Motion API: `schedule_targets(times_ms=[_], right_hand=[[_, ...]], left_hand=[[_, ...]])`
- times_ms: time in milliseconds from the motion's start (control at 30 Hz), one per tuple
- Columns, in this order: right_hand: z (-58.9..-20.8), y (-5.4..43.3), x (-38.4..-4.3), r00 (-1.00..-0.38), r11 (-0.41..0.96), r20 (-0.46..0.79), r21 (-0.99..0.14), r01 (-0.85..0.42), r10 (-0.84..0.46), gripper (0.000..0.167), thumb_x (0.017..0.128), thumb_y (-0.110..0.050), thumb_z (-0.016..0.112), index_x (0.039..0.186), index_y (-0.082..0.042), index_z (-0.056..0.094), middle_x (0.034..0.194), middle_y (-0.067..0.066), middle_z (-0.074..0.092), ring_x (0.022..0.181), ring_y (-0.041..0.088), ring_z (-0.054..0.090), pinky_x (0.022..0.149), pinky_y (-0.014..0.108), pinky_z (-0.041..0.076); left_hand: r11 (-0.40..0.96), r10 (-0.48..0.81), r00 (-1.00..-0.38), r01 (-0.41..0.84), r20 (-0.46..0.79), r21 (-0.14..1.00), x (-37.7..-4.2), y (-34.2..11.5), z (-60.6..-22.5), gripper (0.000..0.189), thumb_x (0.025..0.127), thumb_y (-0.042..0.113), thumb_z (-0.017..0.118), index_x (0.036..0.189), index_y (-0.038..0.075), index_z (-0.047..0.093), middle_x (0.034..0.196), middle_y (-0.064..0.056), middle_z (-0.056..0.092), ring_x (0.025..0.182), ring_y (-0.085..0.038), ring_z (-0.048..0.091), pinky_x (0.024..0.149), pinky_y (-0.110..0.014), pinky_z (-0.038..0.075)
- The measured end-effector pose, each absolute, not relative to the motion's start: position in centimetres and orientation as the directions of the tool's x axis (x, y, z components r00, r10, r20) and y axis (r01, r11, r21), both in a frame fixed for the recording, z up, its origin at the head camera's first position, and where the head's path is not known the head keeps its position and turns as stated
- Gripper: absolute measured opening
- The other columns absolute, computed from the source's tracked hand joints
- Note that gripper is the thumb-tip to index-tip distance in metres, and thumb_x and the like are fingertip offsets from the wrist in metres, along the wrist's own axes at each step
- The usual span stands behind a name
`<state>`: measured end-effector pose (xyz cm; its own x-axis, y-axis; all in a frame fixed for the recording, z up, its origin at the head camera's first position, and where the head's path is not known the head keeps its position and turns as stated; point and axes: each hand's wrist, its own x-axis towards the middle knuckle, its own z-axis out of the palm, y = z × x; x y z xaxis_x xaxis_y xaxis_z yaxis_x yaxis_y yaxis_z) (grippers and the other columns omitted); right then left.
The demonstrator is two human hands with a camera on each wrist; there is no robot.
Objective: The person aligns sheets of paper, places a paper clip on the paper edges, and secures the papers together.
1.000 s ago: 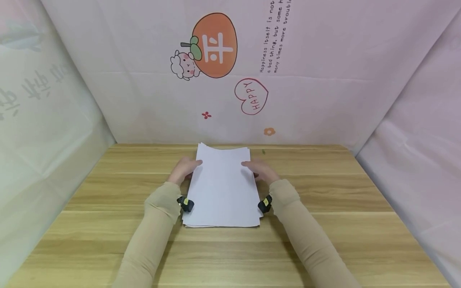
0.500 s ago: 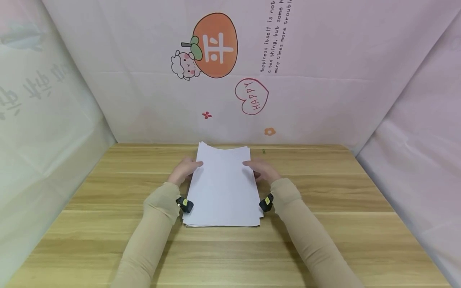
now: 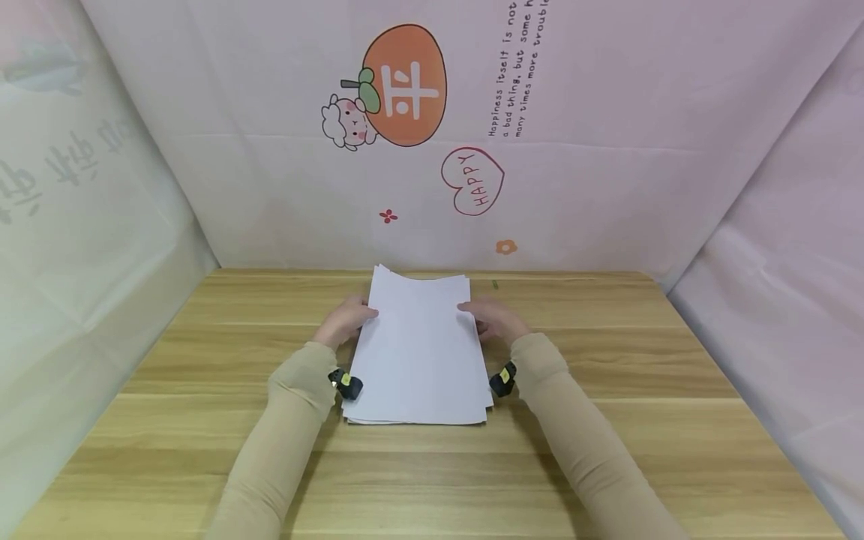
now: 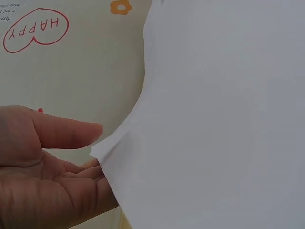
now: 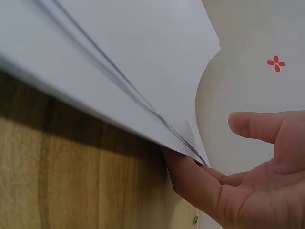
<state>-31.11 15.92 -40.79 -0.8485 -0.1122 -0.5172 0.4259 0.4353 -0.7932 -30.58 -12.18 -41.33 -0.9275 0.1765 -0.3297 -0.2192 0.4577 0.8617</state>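
Note:
A stack of white paper [image 3: 420, 356] lies at the middle of the table, its sheets slightly out of line with one another. Its far corners are raised, so the far edge sags between them. On the left side, my left hand [image 3: 344, 319] has its fingers beneath the sheets [image 4: 200, 114], while its thumb is over the edge, a small gap from the paper corner in the left wrist view. My right hand [image 3: 496, 316] supports the opposite side from below; the right wrist view has its thumb [image 5: 252, 126] lifted off the paper [image 5: 143, 52]. Both hands' fingertips are hidden under the stack.
The wood-grain table [image 3: 418, 487] reaches a white printed cloth [image 3: 580, 202] hung upright behind it. More cloth hangs at the left [image 3: 88, 262] and right sides. A small green mark [image 3: 495, 285] shows near the table's far edge.
My left thumb has slid slightly toward me along the paper's edge. My right hand has shifted a little to the right. The stack stays almost where it was.

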Motion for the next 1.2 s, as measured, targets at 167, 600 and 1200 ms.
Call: schedule_targets(times_ms=[167, 600, 1200], right_hand=[[-41.11, 16.0, -31.19, -0.852, 0.402, -0.512, -0.808, 0.431, -0.114, 0.067, 0.096, -0.022, 0.053, 0.147, 0.003, 0.017, 0.143, 0.03, 0.031, 0.129, 0.043, 0.039, 0.103, 0.05, 0.04], [-41.34, 15.93, -31.43, -0.819, 0.302, -0.544, -0.824, 0.48, -0.181, 0.063, 0.094, -0.008, 0.054, 0.145, 0.004, 0.019, 0.143, 0.029, 0.031, 0.128, 0.039, 0.04, 0.105, 0.048, 0.039], [-41.8, 15.95, -31.3, -0.83, 0.329, -0.527, -0.828, 0.453, -0.183, 0.05, 0.095, -0.006, 0.051, 0.139, 0.007, 0.032, 0.137, 0.025, 0.042, 0.121, 0.035, 0.048, 0.101, 0.045, 0.043]], left_hand=[[0.475, 0.183, -0.926, -0.21, -0.329, 0.855, -30.51, -12.17, -41.33, 0.05, 0.093, -0.002, 0.037, 0.141, -0.01, 0.028, 0.142, -0.026, 0.037, 0.128, -0.038, 0.041, 0.106, -0.051, 0.036], [0.495, 0.149, -0.936, -0.208, -0.318, 0.844, -30.37, -12.46, -41.47, 0.05, 0.092, -0.005, 0.037, 0.141, -0.01, 0.029, 0.14, -0.026, 0.039, 0.125, -0.036, 0.042, 0.106, -0.049, 0.036], [0.48, 0.187, -0.943, -0.156, -0.274, 0.863, -30.11, -12.46, -41.28, 0.053, 0.089, -0.01, 0.03, 0.141, -0.014, 0.026, 0.144, -0.03, 0.034, 0.131, -0.04, 0.035, 0.109, -0.052, 0.031]])
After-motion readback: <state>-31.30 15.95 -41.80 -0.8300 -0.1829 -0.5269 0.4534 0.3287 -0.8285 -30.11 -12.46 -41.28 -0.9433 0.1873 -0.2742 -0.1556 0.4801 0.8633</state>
